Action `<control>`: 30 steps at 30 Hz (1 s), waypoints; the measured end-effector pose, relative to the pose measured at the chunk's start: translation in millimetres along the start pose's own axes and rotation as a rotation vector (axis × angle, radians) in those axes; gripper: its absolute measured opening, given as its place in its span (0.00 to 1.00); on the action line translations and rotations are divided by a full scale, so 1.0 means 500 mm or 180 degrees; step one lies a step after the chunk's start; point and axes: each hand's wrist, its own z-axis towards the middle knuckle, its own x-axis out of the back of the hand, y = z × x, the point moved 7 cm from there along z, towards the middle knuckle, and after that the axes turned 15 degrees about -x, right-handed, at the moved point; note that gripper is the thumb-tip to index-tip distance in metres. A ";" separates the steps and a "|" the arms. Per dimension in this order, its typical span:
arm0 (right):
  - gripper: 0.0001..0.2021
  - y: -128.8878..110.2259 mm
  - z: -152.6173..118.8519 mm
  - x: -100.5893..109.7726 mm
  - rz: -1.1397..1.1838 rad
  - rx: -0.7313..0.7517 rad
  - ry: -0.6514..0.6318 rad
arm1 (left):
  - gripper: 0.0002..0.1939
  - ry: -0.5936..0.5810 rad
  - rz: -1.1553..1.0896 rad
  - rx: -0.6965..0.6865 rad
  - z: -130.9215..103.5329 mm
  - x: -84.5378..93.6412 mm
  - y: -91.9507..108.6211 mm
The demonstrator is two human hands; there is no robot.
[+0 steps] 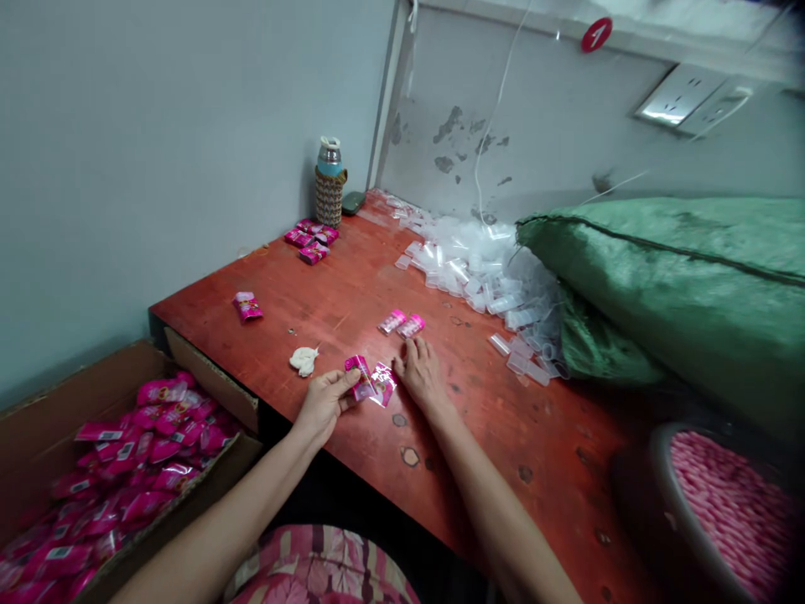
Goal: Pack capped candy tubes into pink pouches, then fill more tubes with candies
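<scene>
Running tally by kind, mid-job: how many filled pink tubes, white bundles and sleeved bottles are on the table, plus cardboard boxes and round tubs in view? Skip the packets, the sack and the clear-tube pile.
Filled pink tubes: 2
White bundle: 1
Sleeved bottle: 1
Cardboard box: 1
Round tub: 1
Total: 6

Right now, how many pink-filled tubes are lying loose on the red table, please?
2. One pink-filled tube lies just ahead of the right hand; the other tube lies beside it, to its left. More may be hidden from this view.
</scene>
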 end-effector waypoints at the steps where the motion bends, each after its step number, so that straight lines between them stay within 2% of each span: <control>1: 0.20 -0.003 -0.001 0.000 -0.0041 0.0048 0.0051 | 0.11 0.0034 -0.0036 -0.0005 0.001 0.003 0.000; 4: 0.20 -0.004 0.000 -0.004 -0.0071 0.0117 0.0070 | 0.11 0.0032 -0.0082 0.0002 0.002 0.005 -0.002; 9: 0.10 0.003 0.005 -0.007 -0.0058 0.0016 0.0001 | 0.10 -0.0048 -0.0048 0.0024 0.001 0.002 -0.008; 18: 0.11 0.012 0.006 -0.008 -0.0108 -0.0021 0.0091 | 0.10 -0.0030 -0.0076 0.0062 0.000 0.005 -0.008; 23: 0.11 0.015 0.006 -0.005 -0.0110 -0.0207 0.0055 | 0.10 -0.0017 -0.0127 0.0066 0.000 0.006 -0.011; 27: 0.12 0.017 -0.002 0.003 0.0328 -0.0143 -0.0118 | 0.09 0.0022 -0.0135 0.0123 0.001 0.010 -0.012; 30: 0.18 0.056 -0.005 0.024 0.0891 -0.0376 -0.0070 | 0.08 -0.0004 -0.0146 0.0162 0.002 0.011 -0.010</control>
